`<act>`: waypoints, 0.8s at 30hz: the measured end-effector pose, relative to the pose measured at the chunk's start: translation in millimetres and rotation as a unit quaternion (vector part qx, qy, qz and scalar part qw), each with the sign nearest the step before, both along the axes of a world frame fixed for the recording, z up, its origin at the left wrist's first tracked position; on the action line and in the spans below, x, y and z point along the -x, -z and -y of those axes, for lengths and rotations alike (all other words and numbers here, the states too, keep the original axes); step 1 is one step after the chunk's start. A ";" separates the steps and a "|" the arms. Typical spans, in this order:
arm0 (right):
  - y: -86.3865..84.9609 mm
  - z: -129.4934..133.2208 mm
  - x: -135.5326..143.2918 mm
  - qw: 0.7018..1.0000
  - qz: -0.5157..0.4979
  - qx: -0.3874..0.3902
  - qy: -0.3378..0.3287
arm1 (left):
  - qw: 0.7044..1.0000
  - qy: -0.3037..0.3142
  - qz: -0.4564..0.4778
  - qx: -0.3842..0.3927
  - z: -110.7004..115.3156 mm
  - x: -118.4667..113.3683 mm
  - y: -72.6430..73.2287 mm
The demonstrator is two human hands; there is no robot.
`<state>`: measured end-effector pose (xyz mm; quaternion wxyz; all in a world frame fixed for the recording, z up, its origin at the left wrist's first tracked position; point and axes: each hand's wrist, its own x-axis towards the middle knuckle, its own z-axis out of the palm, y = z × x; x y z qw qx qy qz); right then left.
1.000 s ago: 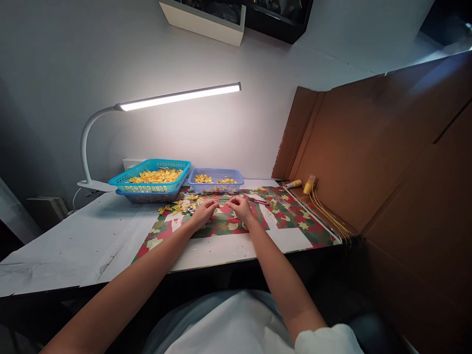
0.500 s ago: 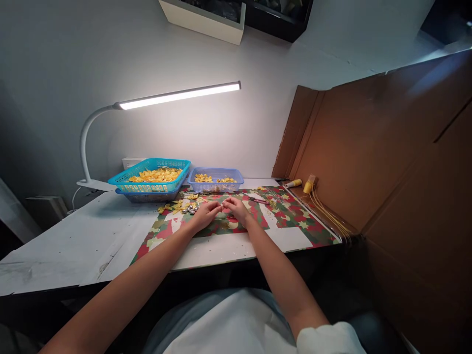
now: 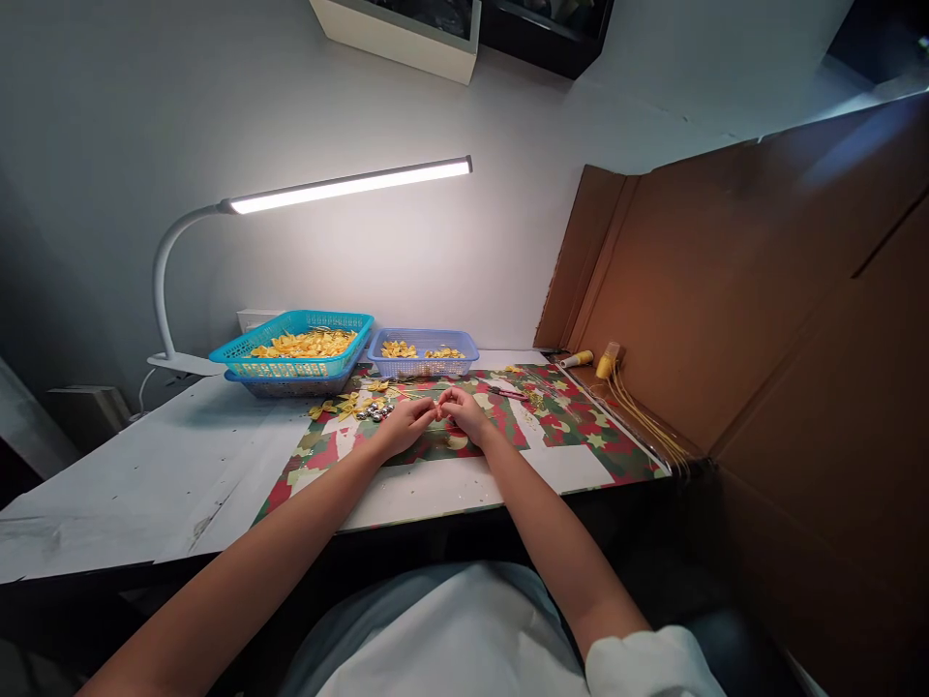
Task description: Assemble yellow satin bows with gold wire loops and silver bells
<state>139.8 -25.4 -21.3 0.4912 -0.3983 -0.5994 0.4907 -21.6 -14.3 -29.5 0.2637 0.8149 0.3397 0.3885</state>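
My left hand (image 3: 404,427) and my right hand (image 3: 464,413) meet fingertip to fingertip above the patterned sheet (image 3: 312,465). Both are closed in a pinch, and whatever lies between the fingers is too small to make out. Just left of my left hand is a small heap of silvery round pieces (image 3: 375,411), perhaps bells. Yellow ribbon bows (image 3: 348,405) lie beside that heap. Beyond my right hand rests a pair of red-handled pliers or cutters (image 3: 508,393), with a tangle of thin gold bits (image 3: 535,398) close to it.
A turquoise basket (image 3: 292,366) full of yellow bows sits stacked on a blue one at the back left. Beside it stands a lilac basket (image 3: 424,367) with more bows. A lamp (image 3: 348,185) arches overhead. Cardboard (image 3: 726,281) walls the right side, near yellow cords (image 3: 645,416) and spools (image 3: 608,360).
The hands stay together in nearly the same place, with only slight finger movement. The whole view has shifted a little.
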 end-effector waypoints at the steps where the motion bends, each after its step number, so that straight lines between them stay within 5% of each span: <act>1: -0.1 0.1 0.1 1.000 -0.006 -0.004 0.002 | 1.000 -0.004 0.000 0.000 0.6 -0.1 -0.7; 24: 2.1 -5.6 -3.1 0.999 0.018 -0.025 0.034 | 0.999 -0.053 -0.002 -0.009 0.1 -0.3 -0.8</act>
